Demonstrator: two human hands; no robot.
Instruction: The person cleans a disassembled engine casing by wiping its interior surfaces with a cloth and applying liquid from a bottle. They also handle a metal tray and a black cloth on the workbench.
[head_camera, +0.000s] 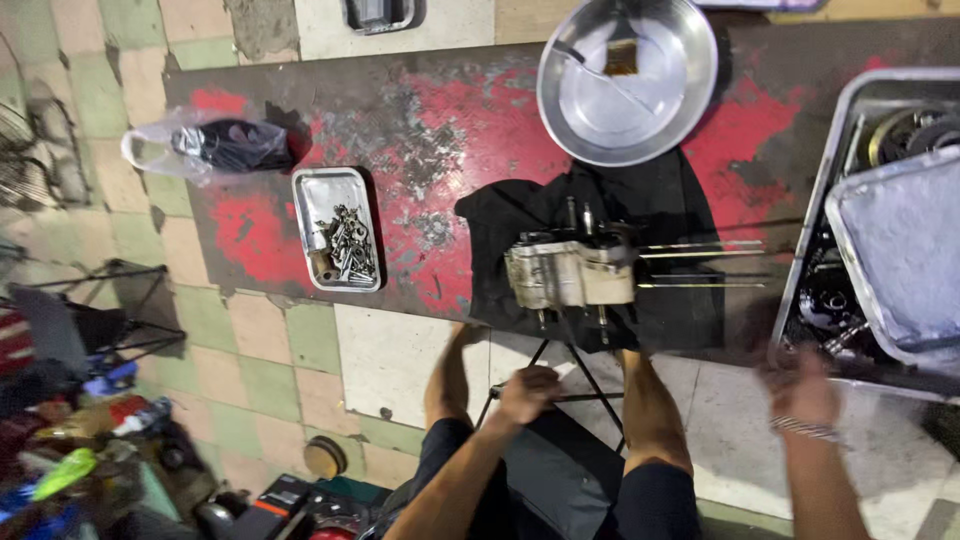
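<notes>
Dark, thin metal in the left hand (527, 392): fingers closed around the bar of a small folding stool (560, 395) between the knees. Right hand (803, 388) blurred, low at the right, just before the edge of the big steel tray (835, 150); cannot tell if clenched or loose, and nothing clearly held in it. Further ahead, on a black cloth (660, 200) spread over the red worn tabletop (440, 130), a grey engine case (570, 272) lying on its side. Long axis across the view, left to right, with thin studs (700, 265) pointing to the right, toward the big tray. Case directly beyond the left hand, so this hand nearer; right hand off to the side of the stud ends. To the left, a small tray of bolts (337, 230) and a plastic bag (205, 147). Farthest, a round steel bowl (660, 95) with a brush (621, 50) inside.
</notes>
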